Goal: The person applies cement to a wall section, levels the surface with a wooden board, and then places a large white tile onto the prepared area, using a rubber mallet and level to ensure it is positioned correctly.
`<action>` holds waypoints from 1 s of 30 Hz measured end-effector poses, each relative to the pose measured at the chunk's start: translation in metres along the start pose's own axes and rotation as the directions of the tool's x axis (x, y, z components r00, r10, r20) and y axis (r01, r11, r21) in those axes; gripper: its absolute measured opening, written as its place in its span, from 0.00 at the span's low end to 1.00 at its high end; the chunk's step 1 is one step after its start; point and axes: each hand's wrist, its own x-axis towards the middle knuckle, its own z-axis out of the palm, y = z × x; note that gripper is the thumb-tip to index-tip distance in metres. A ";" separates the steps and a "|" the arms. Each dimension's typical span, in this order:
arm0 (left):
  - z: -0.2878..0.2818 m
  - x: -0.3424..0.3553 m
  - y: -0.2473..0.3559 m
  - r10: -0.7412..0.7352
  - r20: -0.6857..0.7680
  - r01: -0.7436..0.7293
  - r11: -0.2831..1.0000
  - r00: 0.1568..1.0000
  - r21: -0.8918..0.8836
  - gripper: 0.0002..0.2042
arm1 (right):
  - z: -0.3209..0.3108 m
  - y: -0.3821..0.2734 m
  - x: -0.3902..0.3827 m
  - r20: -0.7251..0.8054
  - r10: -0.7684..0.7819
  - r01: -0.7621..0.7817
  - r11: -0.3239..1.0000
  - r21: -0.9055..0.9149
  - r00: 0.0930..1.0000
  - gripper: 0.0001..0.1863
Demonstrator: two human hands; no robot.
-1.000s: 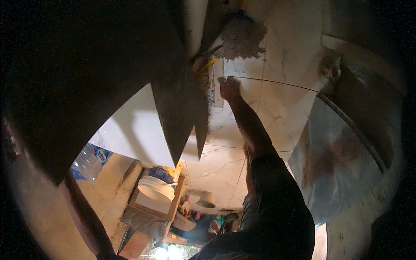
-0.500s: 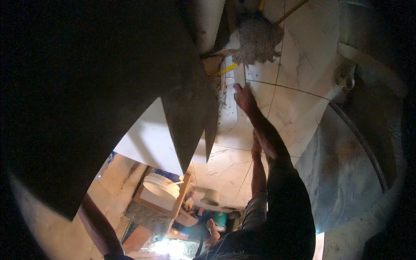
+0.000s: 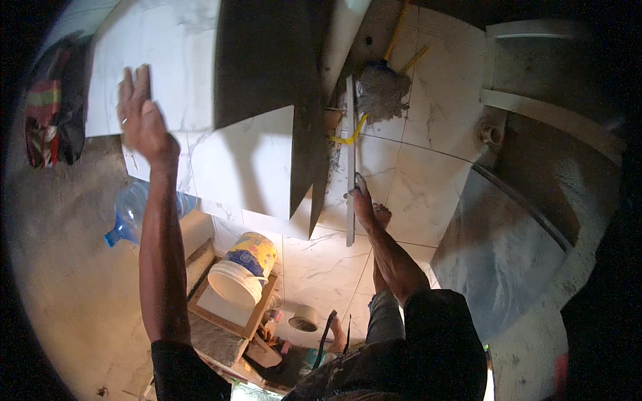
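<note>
My right hand (image 3: 362, 202) is closed around the lower part of a long, narrow grey bar (image 3: 350, 134), like a straightedge. The bar stretches away from me above the marbled tile floor (image 3: 381, 157). A curved yellow strip (image 3: 349, 139) crosses close to the bar's far part. My left hand (image 3: 148, 127), fingers stretched out, is over the white marbled top of a raised tiled block (image 3: 170, 60) at the upper left. It seems to rest there, though contact is hard to tell. Nothing shows in it.
A grey mop head (image 3: 384, 90) with a yellow handle lies at the far end. A blue water jug (image 3: 134, 207) is beside my left forearm. A paint-stained bucket (image 3: 251, 260) sits on a wooden-framed panel (image 3: 231, 314). Right: a pipe stub (image 3: 491, 136) and a curved dark edge (image 3: 528, 200).
My right hand has taken hold of the bar, which lay on the floor, and drawn back nearer. My left hand, hidden before, now shows over the tiled block. The view has shifted.
</note>
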 end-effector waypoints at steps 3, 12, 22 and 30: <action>-0.004 -0.004 0.000 -0.117 0.038 0.112 0.988 0.992 0.103 0.23 | -0.004 -0.013 -0.027 -0.103 -0.166 0.088 0.847 -0.524 0.981 0.38; -0.045 -0.054 0.008 -0.419 0.212 0.441 0.895 0.883 -0.066 0.29 | -0.055 -0.013 -0.088 -0.101 0.004 -0.097 0.327 -0.940 0.995 0.40; -0.299 -0.450 0.242 -0.783 0.588 0.973 0.093 0.204 -0.213 0.25 | -0.140 -0.048 -0.310 -0.198 0.031 -0.198 -0.009 -0.980 0.980 0.30; -0.387 -0.607 0.261 -0.664 0.746 0.851 -0.416 -0.044 -0.320 0.22 | -0.123 -0.039 -0.588 0.053 -0.553 0.034 -0.044 -0.998 0.831 0.29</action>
